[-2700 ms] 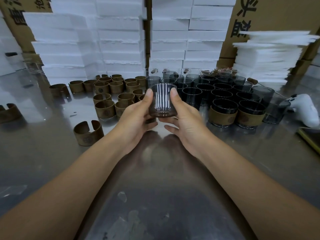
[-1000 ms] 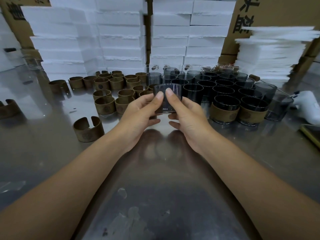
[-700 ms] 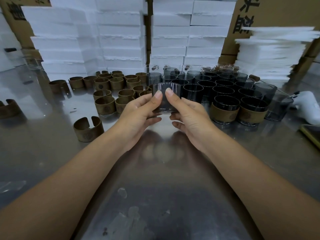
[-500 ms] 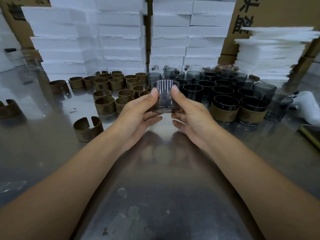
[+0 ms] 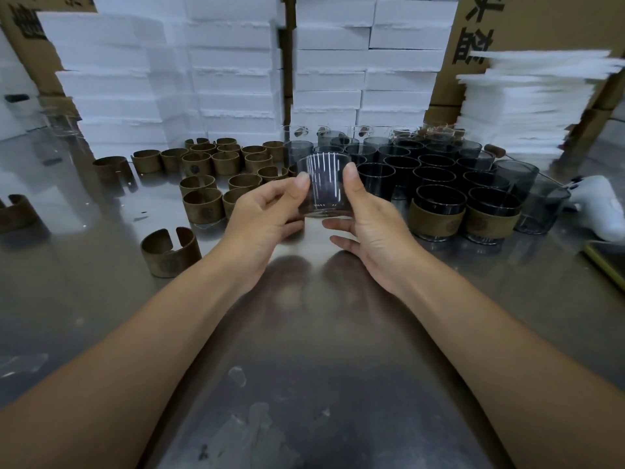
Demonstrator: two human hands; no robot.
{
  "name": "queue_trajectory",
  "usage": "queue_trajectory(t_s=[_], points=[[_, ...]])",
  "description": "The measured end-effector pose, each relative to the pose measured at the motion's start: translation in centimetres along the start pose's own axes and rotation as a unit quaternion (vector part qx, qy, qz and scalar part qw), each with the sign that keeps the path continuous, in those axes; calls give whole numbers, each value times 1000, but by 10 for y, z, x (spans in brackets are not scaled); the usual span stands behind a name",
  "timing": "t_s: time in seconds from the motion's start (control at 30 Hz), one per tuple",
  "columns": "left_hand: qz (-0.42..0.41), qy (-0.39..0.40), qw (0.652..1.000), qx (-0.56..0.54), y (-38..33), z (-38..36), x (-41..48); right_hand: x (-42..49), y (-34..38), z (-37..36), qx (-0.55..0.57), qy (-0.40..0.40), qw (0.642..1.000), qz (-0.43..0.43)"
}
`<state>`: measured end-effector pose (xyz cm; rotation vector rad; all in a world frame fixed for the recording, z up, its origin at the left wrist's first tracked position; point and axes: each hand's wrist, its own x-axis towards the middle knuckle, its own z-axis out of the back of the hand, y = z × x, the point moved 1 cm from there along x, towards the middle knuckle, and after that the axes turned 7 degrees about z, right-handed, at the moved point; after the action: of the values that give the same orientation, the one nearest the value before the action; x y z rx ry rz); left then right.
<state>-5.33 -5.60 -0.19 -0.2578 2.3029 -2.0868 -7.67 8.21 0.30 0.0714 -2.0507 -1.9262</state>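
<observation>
A smoky grey glass cup point(image 5: 325, 186) is held above the steel table point(image 5: 304, 367), between both hands. My left hand point(image 5: 267, 218) grips its left side, thumb near the rim and fingers curled below. My right hand point(image 5: 368, 221) grips its right side the same way. The cup is bare, with bright light streaks on its wall. Several brown split sleeves point(image 5: 203, 204) stand to the left, one apart point(image 5: 170, 247) nearer to me. Several grey cups point(image 5: 426, 164) stand to the right; two at the front wear brown sleeves point(image 5: 436, 220).
White foam boxes point(image 5: 236, 79) are stacked along the back, with a pile of white foam sheets point(image 5: 527, 106) at the right. A white tool point(image 5: 602, 211) lies at the right edge beside a flat dark object point(image 5: 608, 262). Cardboard boxes point(image 5: 541, 22) stand behind.
The cup has been turned between my fingers and lifted slightly; my thumbs moved from its front to its sides. Everything on the table stayed in place.
</observation>
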Motion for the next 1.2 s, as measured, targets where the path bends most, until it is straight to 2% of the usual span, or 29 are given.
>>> queue_trajectory(t_s=[0.2, 0.3, 0.57, 0.73, 0.9, 1.1, 1.2], points=[[-2, 5, 1000, 9, 1, -4, -2, -3, 2, -3, 11, -49, 999, 20], [-12, 6, 1000, -10, 1, -4, -3, -2, 3, -4, 38, -36, 999, 11], [15, 70, 995, -67, -2, 1, -2, 2, 2, 2, 112, -9, 994, -12], [31, 81, 991, -104, -2, 1, -1, 3, 2, 4, 141, -6, 990, -26], [-28, 14, 999, -30, -2, -2, -2, 5, -1, 3, 126, -16, 992, -29], [-86, 46, 991, 92, -2, -5, -5, 6, -1, 6, 138, -40, 989, -46], [-112, 36, 982, 145, 1, -7, -6, 5, -1, 5, 141, -52, 987, -58]])
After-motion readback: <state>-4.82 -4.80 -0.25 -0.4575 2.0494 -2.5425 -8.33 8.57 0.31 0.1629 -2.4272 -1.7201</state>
